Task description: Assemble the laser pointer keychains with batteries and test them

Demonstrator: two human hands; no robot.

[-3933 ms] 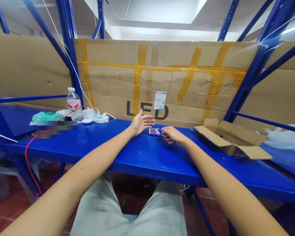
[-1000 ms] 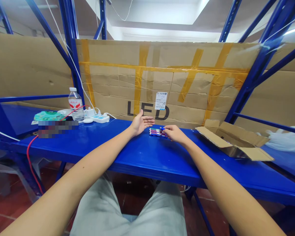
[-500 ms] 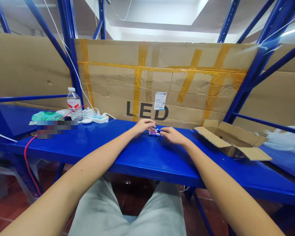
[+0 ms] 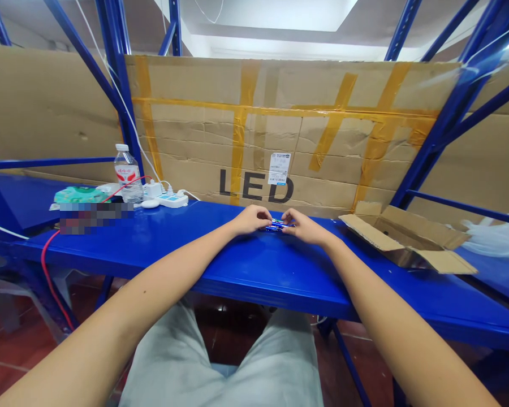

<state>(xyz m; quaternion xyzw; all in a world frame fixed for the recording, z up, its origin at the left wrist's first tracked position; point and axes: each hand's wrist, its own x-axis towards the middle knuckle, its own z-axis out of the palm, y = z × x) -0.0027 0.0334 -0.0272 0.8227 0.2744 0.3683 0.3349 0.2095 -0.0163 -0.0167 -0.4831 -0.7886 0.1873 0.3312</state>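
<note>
A small bundle of thin blue and purple pens (image 4: pixel 276 225) lies on the blue shelf top (image 4: pixel 220 254), close to the taped cardboard sheet marked LED (image 4: pixel 254 183). My left hand (image 4: pixel 251 219) is curled over the bundle's left end with its fingers pinched on it. My right hand (image 4: pixel 302 225) grips the right end in the same way. Both hands hide most of the bundle; only its middle shows between them.
An open cardboard box (image 4: pixel 407 237) lies to the right on the shelf. At the left stand a water bottle (image 4: pixel 126 173), a white power strip (image 4: pixel 169 200) with cables and a green packet (image 4: pixel 81 195). Blue rack posts (image 4: pixel 119 85) rise at both sides.
My left hand was open and raised beside the pens; it has come down and closed on their left end. My right hand stayed on the right end, now pressing the bundle together.
</note>
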